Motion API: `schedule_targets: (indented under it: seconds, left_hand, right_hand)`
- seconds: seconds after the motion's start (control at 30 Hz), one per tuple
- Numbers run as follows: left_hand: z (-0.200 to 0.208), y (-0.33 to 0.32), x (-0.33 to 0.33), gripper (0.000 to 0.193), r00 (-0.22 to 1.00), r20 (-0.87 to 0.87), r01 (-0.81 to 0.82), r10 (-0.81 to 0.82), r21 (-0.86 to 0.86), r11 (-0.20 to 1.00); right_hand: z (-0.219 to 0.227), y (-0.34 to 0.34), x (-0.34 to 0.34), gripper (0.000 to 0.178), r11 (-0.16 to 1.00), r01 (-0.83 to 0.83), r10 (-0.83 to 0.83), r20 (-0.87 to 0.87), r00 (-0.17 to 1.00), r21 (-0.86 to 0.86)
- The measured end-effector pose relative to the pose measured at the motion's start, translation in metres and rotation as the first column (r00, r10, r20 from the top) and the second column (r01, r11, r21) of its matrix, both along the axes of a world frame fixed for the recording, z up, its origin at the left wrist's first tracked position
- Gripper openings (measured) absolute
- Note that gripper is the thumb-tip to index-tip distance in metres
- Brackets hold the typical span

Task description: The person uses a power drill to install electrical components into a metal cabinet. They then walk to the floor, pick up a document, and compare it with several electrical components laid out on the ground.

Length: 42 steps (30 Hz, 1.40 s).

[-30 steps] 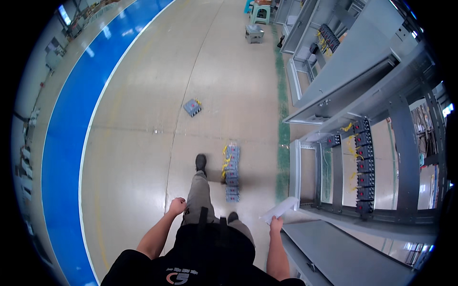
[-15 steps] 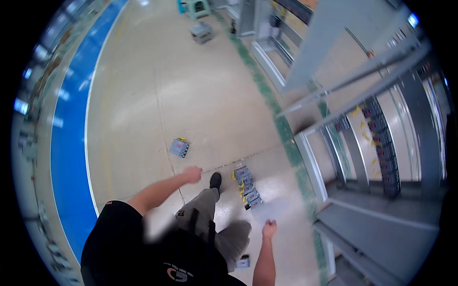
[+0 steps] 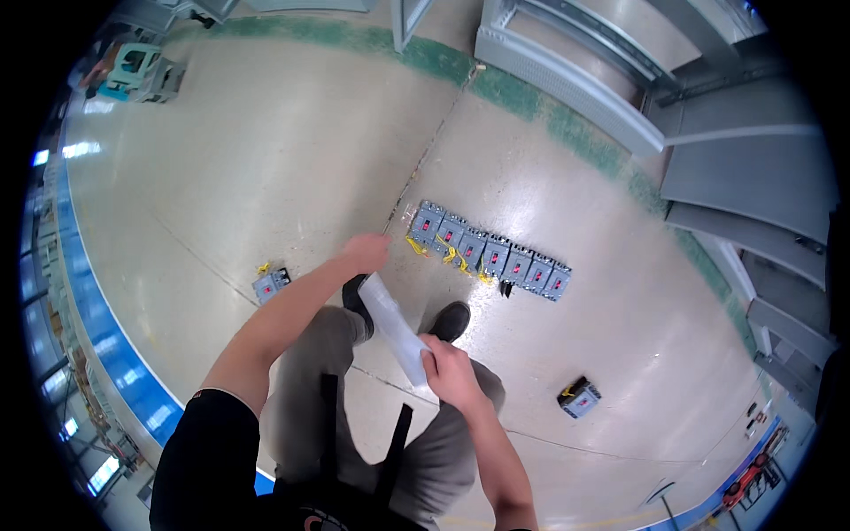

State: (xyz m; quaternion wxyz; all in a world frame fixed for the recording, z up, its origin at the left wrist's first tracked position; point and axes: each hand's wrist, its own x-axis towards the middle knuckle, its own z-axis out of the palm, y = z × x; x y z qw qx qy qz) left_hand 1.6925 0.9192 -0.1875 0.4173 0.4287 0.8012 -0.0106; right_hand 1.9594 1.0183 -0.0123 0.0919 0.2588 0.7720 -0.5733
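A white sheet of paper (image 3: 396, 327), seen at a slant, hangs in front of my legs. My right hand (image 3: 452, 370) grips its near end, thumb on top. Close beyond the far end of the sheet, my left hand (image 3: 367, 253) is closed, its fingers curled out of sight; whether it holds anything is hidden. On the floor ahead lies a row of several grey moulded-case circuit breakers (image 3: 494, 257) with red marks and yellow wires (image 3: 450, 254). The left end of this row is a short way right of my left hand.
One separate circuit breaker (image 3: 270, 286) lies at the left, another (image 3: 580, 398) at the right. Grey metal cabinet frames (image 3: 567, 80) stand at the far right behind a green floor line (image 3: 584, 146). Pale green and grey stools (image 3: 142, 75) stand far left.
My view has turned to the right. Both hands have come closer together before my legs, and the paper has moved in between them. The breaker row now lies straight ahead.
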Motion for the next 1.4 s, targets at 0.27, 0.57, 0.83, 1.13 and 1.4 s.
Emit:
schedule_targets:
  seconds: [0.27, 0.57, 0.83, 1.13, 1.4]
  left_hand:
    - [-0.153, 0.094, 0.016, 0.073, 0.708, -0.41, 0.664, -0.575, 0.11, 0.74]
    - [-0.241, 0.075, 0.028, 0.076, 0.603, -0.578, 0.75, -0.549, 0.177, 0.638]
    - [-0.198, -0.001, -0.067, 0.099, 0.844, -0.337, 0.479, -0.417, 0.128, 0.868]
    - [-0.233, -0.098, -0.206, 0.091, 0.644, -0.631, 0.385, -0.432, -0.22, 0.896]
    - [-0.232, 0.05, -0.004, 0.028, 0.863, -0.432, 0.499, -0.261, 0.65, 0.574]
  right_hand:
    - [-0.07, 0.0, -0.003, 0.027, 0.938, -0.347, 0.333, -0.238, 0.912, -0.016]
    - [-0.087, -0.019, -0.015, 0.036, 0.889, -0.358, 0.44, -0.315, 0.841, 0.287]
    - [-0.089, -0.037, -0.027, 0.034, 0.868, -0.346, 0.461, -0.32, 0.828, 0.356]
    - [-0.082, -0.035, -0.037, 0.031, 0.851, -0.36, 0.496, -0.357, 0.791, 0.383]
    - [-0.079, -0.053, -0.033, 0.035, 0.802, -0.444, 0.561, -0.25, 0.789, 0.4]
